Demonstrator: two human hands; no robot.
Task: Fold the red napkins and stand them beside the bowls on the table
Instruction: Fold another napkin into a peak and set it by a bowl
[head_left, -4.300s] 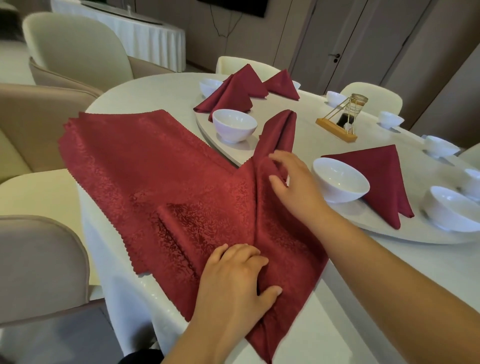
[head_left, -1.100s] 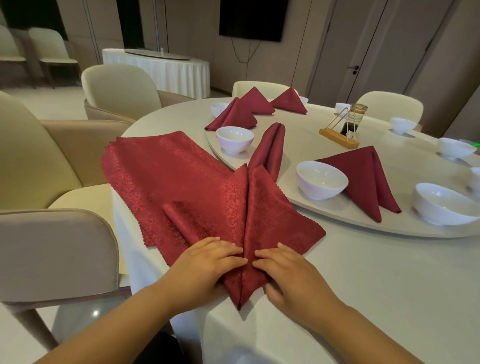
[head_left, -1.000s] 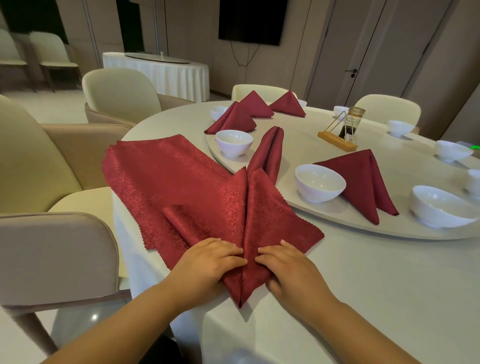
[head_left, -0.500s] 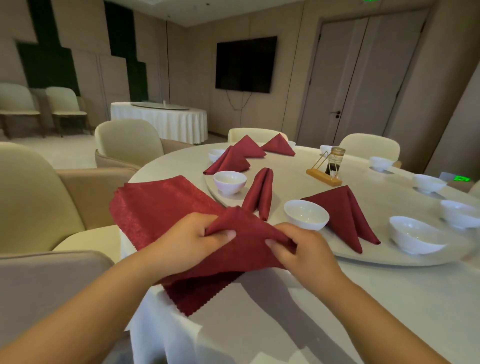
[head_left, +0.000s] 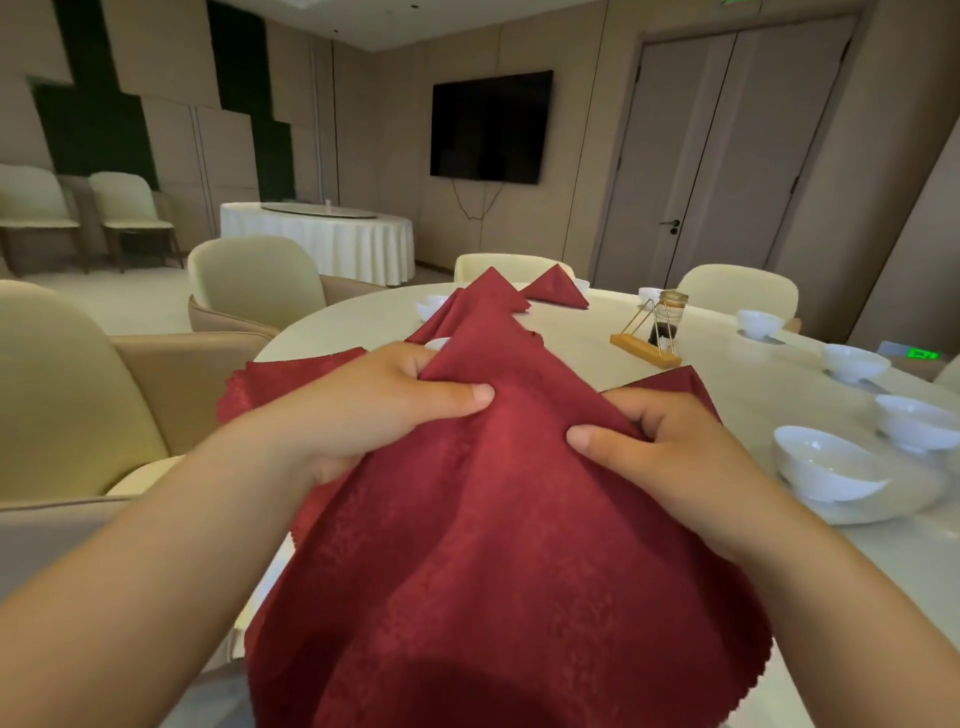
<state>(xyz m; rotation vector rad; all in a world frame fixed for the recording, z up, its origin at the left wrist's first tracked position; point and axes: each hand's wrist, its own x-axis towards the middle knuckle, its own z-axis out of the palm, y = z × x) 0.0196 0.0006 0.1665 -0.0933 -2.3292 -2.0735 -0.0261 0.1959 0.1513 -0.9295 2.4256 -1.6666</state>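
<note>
I hold a folded red napkin (head_left: 498, 519) up in front of me, above the near edge of the round white table (head_left: 737, 379). My left hand (head_left: 374, 410) grips its left side with thumb on top. On the right side my right hand (head_left: 670, 452) pinches the cloth. The napkin's pointed tip reaches up and hides the bowls behind it. A flat pile of red napkins (head_left: 291, 374) lies under my left hand. A folded standing napkin (head_left: 558, 288) shows at the far side. White bowls (head_left: 826, 462) sit on the right.
A wooden rack with a dark bottle (head_left: 657, 332) stands mid-table on the raised turntable (head_left: 857, 514). Beige chairs (head_left: 254, 286) ring the table on the left and far side. Another clothed table (head_left: 322, 234) stands at the back by the wall.
Both hands have lifted the napkin off the table and raised it toward me, so it now fills the middle of the view. My head has tilted upward.
</note>
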